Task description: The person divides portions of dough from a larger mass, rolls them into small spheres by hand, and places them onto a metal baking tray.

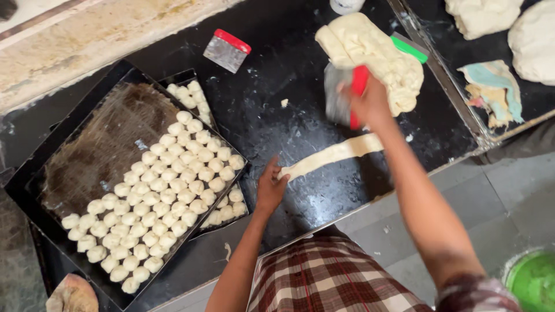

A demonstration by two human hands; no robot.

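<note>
Clenched round the red handle of a metal dough scraper (340, 99), the right hand (370, 104) keeps its grip firm, the blade blurred and held just above the black desk (277, 81), right beside a large lump of pale dough (376, 55). The left hand (270, 188) has a released grip, fingers spread and pressing down on the near end of a long rope of dough (332, 155), which lies flat on the desk and runs slantwise from that hand up towards the right forearm. To the left sits a black baking tray (98, 144), its lower right half filled with rows of small dough balls (162, 190) set close together; its upper left part is bare and stained brown. A second tray (191, 78) lies beneath it, with more dough pieces showing at its edges. A second scraper with a red handle (226, 50) rests on the desk further back, well apart from both hands. A green-edged scraper (409, 49) peeks from under the large lump. On the far right, beyond a metal rail, lie more dough masses (532, 40) and a soiled cloth (494, 89).
</note>
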